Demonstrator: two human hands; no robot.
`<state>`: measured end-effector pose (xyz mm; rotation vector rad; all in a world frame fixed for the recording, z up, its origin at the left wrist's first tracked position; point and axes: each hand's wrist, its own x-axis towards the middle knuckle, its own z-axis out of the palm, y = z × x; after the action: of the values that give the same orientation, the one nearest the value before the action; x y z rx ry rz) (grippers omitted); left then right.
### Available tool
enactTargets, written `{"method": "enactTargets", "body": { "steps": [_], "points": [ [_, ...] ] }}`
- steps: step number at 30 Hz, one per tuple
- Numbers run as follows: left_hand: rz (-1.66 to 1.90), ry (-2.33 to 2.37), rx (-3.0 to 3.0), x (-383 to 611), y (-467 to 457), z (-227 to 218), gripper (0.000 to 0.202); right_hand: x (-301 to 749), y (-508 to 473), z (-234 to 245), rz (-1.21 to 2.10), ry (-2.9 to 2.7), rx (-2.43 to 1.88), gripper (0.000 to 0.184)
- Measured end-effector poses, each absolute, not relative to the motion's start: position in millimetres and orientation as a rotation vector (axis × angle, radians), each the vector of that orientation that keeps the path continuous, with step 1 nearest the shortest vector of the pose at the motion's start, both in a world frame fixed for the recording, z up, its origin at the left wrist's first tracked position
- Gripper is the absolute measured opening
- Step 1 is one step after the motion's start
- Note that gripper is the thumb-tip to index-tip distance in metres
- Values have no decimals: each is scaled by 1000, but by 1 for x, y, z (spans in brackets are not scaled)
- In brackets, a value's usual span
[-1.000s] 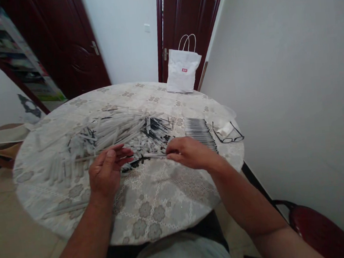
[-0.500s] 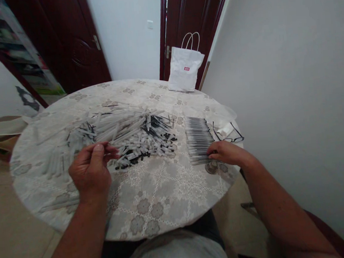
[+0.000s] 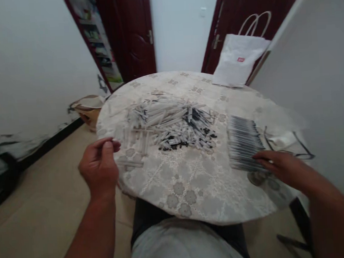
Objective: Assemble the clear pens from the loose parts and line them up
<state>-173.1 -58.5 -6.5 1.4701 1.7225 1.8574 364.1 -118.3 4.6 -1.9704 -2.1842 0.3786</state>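
My left hand (image 3: 100,166) hangs over the table's left edge, thumb pressed to curled fingers; whatever is between them is too small and blurred to name. My right hand (image 3: 277,164) is at the right side of a neat row of pens (image 3: 244,139), its fingertips pinched on the end of a pen near the close end of the row. In the middle of the table lies a loose heap of clear pen barrels (image 3: 164,109). White and black pen caps (image 3: 184,138) are piled in front of it, and dark refills (image 3: 199,117) lie at its right.
Glasses (image 3: 304,146) lie right of the row, and a small round object (image 3: 255,178) stands close to my right hand. A white paper bag (image 3: 238,62) is at the back right of the round table (image 3: 188,187). More clear tubes (image 3: 130,163) lie near the left edge.
My view has turned left, so the table appears further right. My left hand has moved left, away from the caps, to the table's edge. My right hand stays at the pen row.
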Motion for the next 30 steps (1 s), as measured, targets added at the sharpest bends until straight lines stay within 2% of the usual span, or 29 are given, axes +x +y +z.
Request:
{"method": "enactTargets", "body": {
  "steps": [4, 11, 19, 24, 30],
  "points": [
    [1564, 1890, 1787, -214, -75, -19, 25, 353, -112, 0, 213, -2125, -1792, 32],
    [908, 1752, 2378, -235, -82, -53, 30, 246, -101, 19, 386, -2362, -1477, 26],
    [611, 1557, 2504, -228, -66, -39, 21, 169, -71, 25, 538, -2623, -1345, 29],
    [452, 1439, 2483, -218, -62, -28, 17, 161, -47, 26, 515, -2682, -1499, 27],
    [399, 1417, 2485, -198, -60, -29, 14, 173, -11, 18, 171, -2476, -1913, 25]
  ]
}}
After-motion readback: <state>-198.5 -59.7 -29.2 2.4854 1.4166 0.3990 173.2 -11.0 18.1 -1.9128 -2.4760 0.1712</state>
